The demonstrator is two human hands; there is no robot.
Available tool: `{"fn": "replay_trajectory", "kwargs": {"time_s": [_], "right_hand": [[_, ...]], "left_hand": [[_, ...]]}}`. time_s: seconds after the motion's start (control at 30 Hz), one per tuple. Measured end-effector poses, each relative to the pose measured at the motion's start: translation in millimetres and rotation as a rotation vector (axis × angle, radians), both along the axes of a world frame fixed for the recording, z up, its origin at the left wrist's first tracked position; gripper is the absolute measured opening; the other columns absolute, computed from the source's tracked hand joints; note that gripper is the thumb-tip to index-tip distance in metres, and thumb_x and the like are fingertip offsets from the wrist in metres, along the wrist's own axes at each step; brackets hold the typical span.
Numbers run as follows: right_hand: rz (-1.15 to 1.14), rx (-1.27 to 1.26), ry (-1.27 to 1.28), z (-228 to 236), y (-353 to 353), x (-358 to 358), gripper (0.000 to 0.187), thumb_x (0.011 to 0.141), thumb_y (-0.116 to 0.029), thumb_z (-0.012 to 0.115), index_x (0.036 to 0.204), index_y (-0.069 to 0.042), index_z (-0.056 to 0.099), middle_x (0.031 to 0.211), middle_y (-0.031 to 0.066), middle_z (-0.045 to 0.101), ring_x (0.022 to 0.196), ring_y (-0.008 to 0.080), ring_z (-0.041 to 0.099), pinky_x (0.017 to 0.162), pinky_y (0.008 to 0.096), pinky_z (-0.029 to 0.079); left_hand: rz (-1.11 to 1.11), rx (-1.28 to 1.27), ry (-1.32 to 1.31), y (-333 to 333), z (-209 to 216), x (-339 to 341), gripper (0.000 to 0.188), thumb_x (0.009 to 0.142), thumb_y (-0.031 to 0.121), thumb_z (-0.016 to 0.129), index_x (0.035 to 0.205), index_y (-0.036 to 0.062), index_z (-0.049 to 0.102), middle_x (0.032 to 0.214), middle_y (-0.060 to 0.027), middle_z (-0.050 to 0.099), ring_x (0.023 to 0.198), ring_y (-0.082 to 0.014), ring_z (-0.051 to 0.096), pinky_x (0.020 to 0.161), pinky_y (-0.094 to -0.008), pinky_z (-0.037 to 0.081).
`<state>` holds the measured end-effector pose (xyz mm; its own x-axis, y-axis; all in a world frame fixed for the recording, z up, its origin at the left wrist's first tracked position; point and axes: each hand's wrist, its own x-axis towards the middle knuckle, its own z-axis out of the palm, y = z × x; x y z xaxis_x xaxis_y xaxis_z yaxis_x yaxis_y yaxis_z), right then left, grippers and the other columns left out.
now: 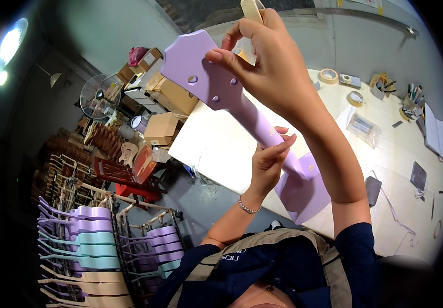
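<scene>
A lilac-painted ukulele neck (255, 120) is held up at a slant in front of me. Its headstock, pierced by several holes, is at the upper left, and its wide heel is low, near my body. My left hand (270, 167), a beaded bracelet on its wrist, is closed round the shaft near the heel. Up at the headstock, my right hand (265, 56) presses its thumb on the face by a hole, with fingers curled at the edge. A cream strip (252, 10) sticks up among those fingers; its kind is unclear. Small pale patches mark the shaft and heel.
A white worktable (216, 146) carries tape rolls (329, 76), pen cups (380, 87), a plastic pouch (363, 130) and dark blocks (373, 191). At lower left, a rack holds lilac, turquoise and cream necks (95, 244). Cardboard boxes (162, 128), a red chair (129, 172) and a fan (99, 95) stand beyond.
</scene>
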<state>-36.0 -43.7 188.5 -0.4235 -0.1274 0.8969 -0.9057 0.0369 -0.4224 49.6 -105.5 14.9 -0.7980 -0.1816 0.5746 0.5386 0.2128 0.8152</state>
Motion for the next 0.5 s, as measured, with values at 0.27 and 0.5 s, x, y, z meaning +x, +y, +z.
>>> {"fn": "replay_trajectory", "kwargs": {"time_s": [0.27,0.5], "right_hand": [[-0.158,-0.050,-0.231,-28,29,-37,0.033,0.083,-0.037,0.060,0.099,-0.008,0.058,0.095,0.0113,0.056,0.089,0.0247,0.057,0.073,0.0336,0.046],[-0.808,0.082,-0.394,-230,165,-4,0.039,0.088,-0.004,0.046,0.127,-0.008,0.044,0.088,0.0146,0.065,0.069,0.0263,0.064,0.062,0.0345,0.048]], "left_hand": [[-0.056,0.010,0.027,-3,-2,-7,0.034,0.087,-0.009,0.047,0.114,0.0064,0.062,0.117,-0.0093,0.047,0.099,-0.0171,0.056,0.086,-0.0280,0.045],[-0.045,-0.109,0.414,-9,-42,-45,0.077,0.092,0.044,0.044,0.143,0.0161,-0.007,0.091,-0.0126,0.056,0.080,-0.0210,0.059,0.073,-0.0347,0.049]]}}
